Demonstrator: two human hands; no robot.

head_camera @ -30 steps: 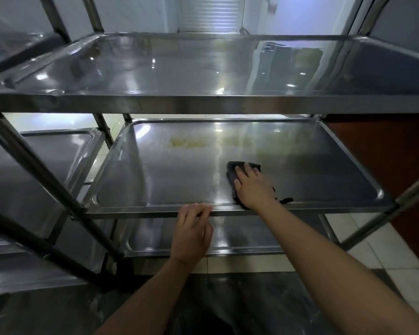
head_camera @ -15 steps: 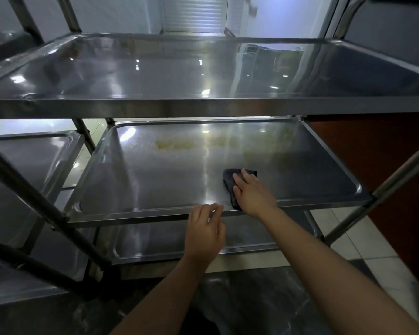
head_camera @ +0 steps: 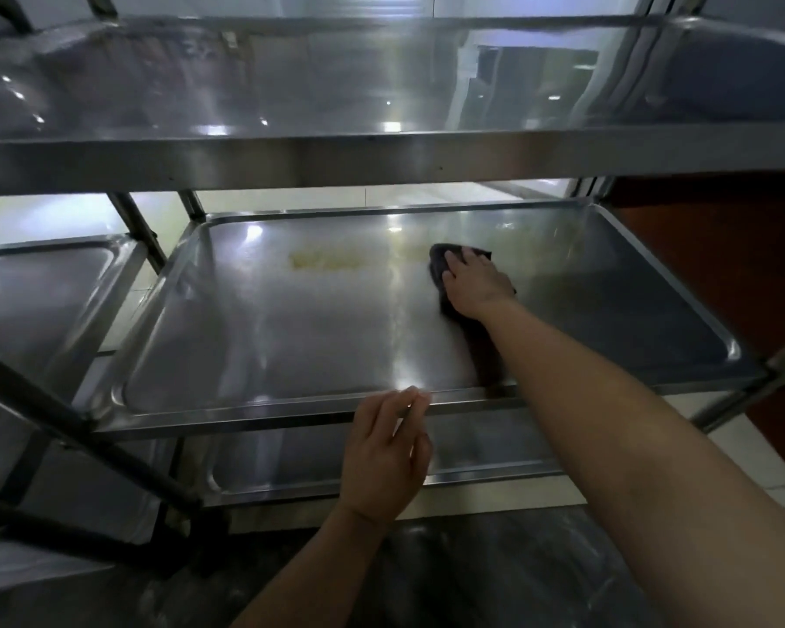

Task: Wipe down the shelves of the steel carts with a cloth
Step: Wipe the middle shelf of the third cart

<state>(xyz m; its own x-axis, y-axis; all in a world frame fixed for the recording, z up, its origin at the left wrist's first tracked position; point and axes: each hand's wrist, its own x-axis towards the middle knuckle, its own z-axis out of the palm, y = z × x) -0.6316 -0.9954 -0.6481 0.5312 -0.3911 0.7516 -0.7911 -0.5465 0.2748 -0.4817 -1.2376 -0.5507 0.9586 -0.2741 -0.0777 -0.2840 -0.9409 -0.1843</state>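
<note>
A dim tiled room holds a three-tier stainless steel cart (head_camera: 381, 160), its shelves glaring with reflected light, and a second cart (head_camera: 42, 301) stands just beside it on the left. On the middle shelf (head_camera: 291, 337), the right hand (head_camera: 474, 281) presses a dark cloth (head_camera: 438, 260) flat against the steel, fingers extended over it rather than curled round it. The cloth sits toward the back of the shelf, just right of a yellowish stain (head_camera: 325, 261) that is not yet wiped. The left hand (head_camera: 388, 451) rests its loosely bent fingertips on the shelf's front rim, grasping nothing.

The risks, as I judge them: with only a flat palm on it, the cloth could bunch or slide out from under the hand on the slick steel. A hard push toward the stain could roll the cart away, since the left hand steadies it only lightly. The low top shelf also leaves little room for the reaching forearm.
</note>
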